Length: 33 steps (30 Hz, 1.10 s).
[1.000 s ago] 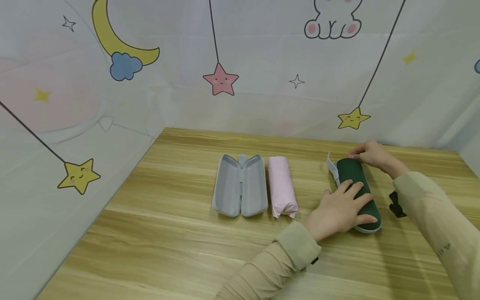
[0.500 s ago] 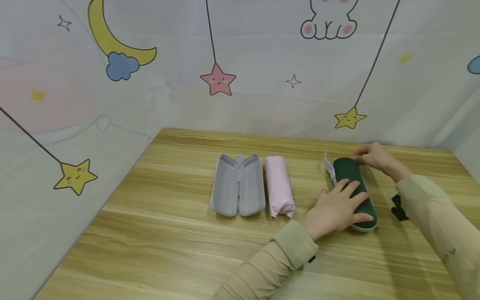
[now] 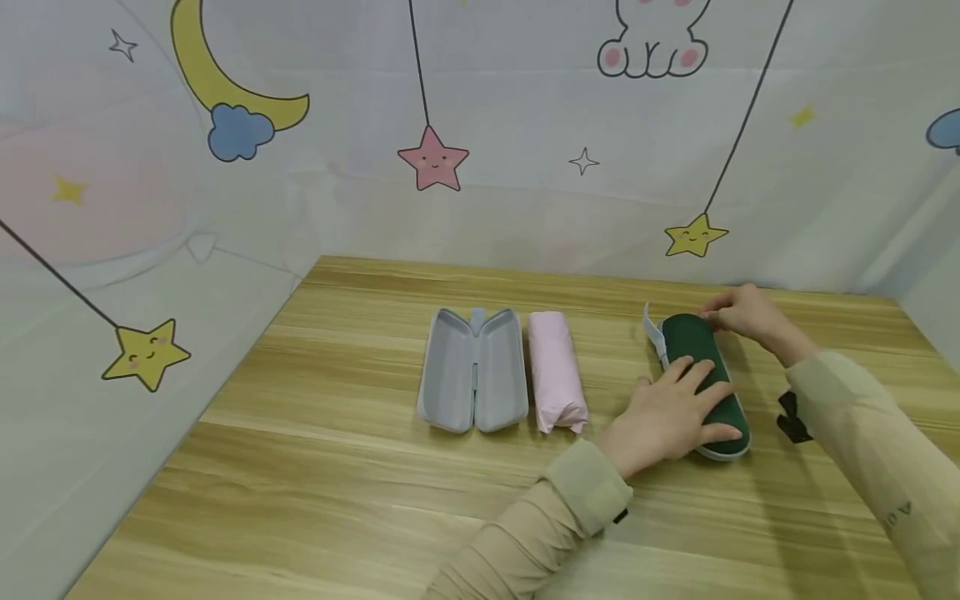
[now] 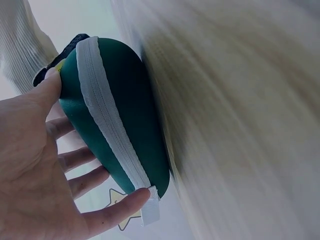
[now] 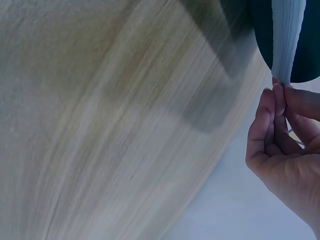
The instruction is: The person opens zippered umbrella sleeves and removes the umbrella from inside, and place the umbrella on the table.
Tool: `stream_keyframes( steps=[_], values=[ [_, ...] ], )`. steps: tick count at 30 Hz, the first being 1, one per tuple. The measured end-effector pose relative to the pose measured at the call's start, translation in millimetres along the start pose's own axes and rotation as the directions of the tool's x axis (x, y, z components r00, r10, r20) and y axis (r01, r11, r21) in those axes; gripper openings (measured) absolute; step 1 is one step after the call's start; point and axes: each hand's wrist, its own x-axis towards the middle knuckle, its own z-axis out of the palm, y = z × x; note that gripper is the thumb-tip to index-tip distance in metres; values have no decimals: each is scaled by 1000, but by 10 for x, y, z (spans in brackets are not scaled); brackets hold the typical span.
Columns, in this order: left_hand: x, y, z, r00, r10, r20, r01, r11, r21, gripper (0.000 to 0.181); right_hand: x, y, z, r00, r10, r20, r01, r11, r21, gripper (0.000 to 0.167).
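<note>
A dark green case [image 3: 693,340] is lying toward the back right corner of the worktop [image 3: 300,467]. Its long axis is running mostly from the back edge toward the person, slanting a little: the far end is pointing at the back edge and leaning left, while the rounded near end is pointing toward the person and veering right. A light zipper [image 4: 107,107] is following its side lengthwise, and a pale strap [image 3: 654,332] is sticking up from the left side by the far end.

The left hand [image 3: 663,417] is resting across the case, its fingers spread well apart and the thumb lying over the near end. In the left wrist view, the little finger is reaching the strap's base; whether it is touching, I cannot tell. The right hand [image 3: 750,315] is working at the far end, its thumb and fingertips pressing together on the zipper's end; whether a pull tab is between them, I cannot tell.

Farther toward the left edge, a grey case [image 3: 498,375] is lying spread open, hollows upward. A pink wrapped bundle [image 3: 557,371] is lying just beside it, pointing nearly the same way as the green case.
</note>
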Motion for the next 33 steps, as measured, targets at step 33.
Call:
stream_keyframes(
  steps=[33],
  values=[
    [8, -8, 28, 1000, -15, 10, 15, 1000, -19, 59, -146, -48, 17, 999, -11, -35, 10, 1000, -18, 40]
  ],
)
